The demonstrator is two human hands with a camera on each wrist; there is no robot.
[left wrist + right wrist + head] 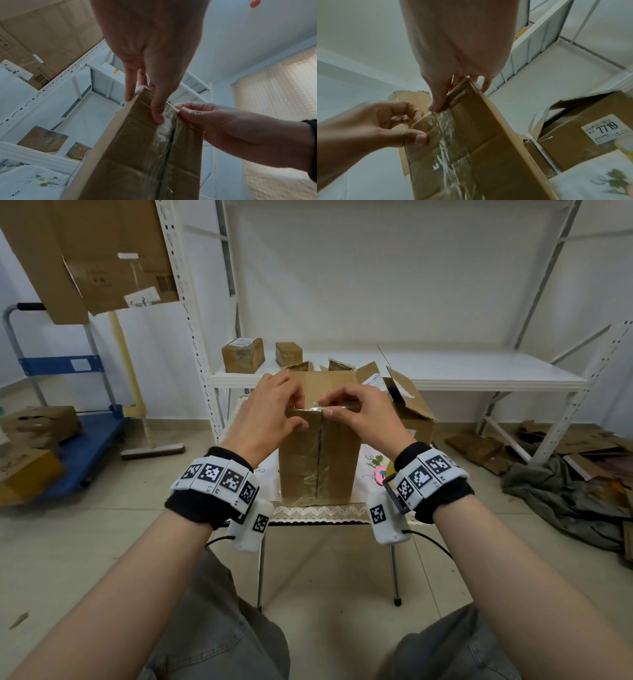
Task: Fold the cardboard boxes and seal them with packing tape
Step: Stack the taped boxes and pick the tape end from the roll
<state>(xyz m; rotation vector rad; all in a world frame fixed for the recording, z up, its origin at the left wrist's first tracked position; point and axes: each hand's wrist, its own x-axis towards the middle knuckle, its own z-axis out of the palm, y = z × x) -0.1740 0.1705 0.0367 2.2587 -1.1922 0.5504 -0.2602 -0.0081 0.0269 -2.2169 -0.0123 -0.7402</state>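
Observation:
A tall cardboard box (318, 460) stands upright on a small table covered with a white cloth (318, 510). Clear packing tape (317, 474) runs down the seam of its near face. My left hand (298, 412) pinches the box's top edge just left of the seam, thumb on the near face and fingers over the top. My right hand (327, 407) pinches the taped top edge from the right, thumb at the tape's upper end. In the left wrist view my thumb presses beside the tape (164, 136). The right wrist view shows the tape (447, 135) wrinkled.
An open box with a white label (407, 402) sits just behind on the right. Two small taped boxes (243, 355) rest on the white shelf (479, 371). A blue hand cart (78, 440) with boxes stands left. Cardboard scraps and a cloth (565, 474) lie on the floor right.

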